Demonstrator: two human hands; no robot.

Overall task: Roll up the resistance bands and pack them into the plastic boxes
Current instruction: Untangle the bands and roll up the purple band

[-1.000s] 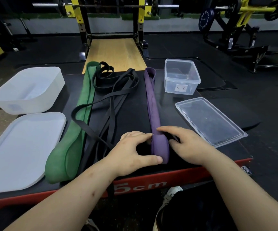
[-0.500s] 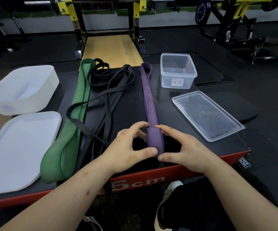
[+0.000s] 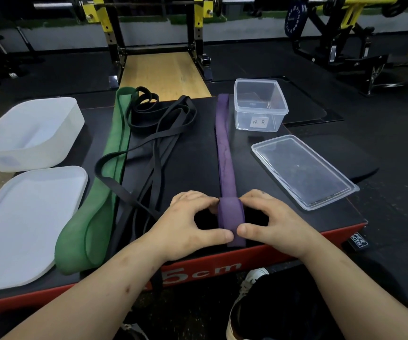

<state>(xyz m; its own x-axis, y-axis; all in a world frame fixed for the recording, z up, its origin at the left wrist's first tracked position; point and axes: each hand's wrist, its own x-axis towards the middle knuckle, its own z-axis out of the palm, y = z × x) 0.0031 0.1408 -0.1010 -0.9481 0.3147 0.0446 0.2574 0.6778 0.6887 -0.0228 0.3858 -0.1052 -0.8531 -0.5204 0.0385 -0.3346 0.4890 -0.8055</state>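
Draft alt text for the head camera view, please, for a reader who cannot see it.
The left hand and right hand pinch the rolled near end of a purple band on a black platform. A green band, black bands, a white tub and white lid lie to its left; a clear box and clear lid to its right.
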